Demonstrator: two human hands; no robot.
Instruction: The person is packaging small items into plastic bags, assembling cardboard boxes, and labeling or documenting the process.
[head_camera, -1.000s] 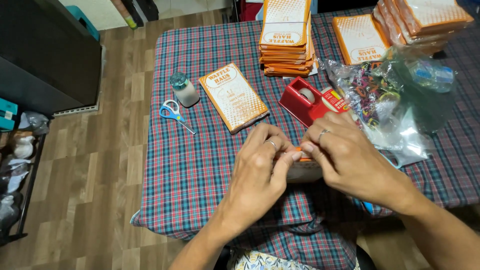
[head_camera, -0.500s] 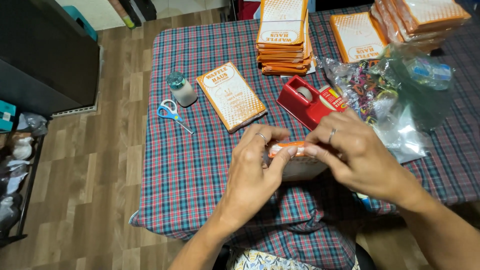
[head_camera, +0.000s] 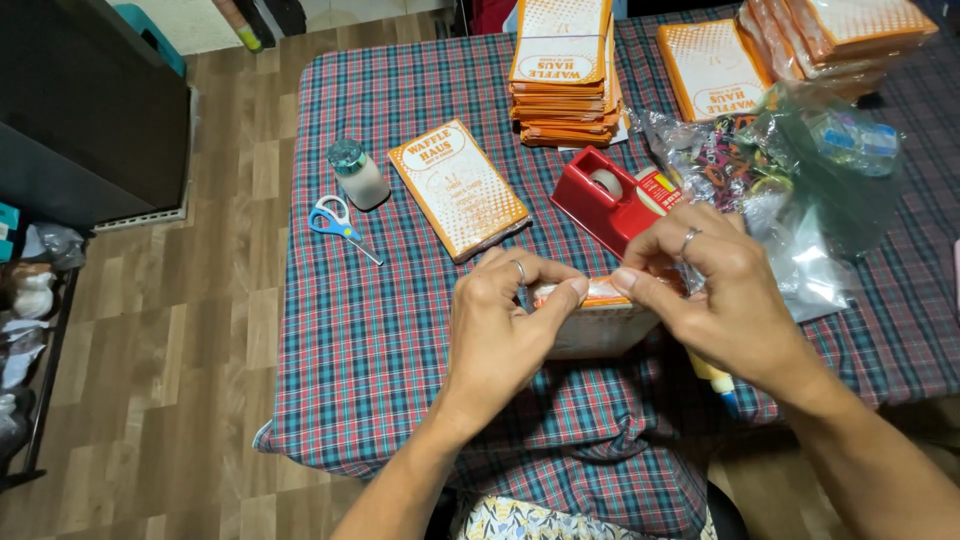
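Far left of the hands: blue-handled scissors (head_camera: 338, 226) and a small clear glue bottle with a teal cap (head_camera: 356, 174), well apart.
Left hand (head_camera: 500, 325): fingers curled, pinching the near edge of the flat orange-and-white paper packet (head_camera: 600, 322).
Packet: between both hands, mostly hidden by fingers.
Right hand (head_camera: 722, 290): closed, pinching the packet's other end.
Just beyond: red tape dispenser (head_camera: 610, 200).
Under right wrist: a yellow object, unclear.

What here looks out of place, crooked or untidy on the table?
Nothing is spilled or broken. The single orange packet lies askew beside the neat packet stack. The plaid tablecloth bunches into folds at the near edge. Both the left hand and right hand pinch a packet between them.
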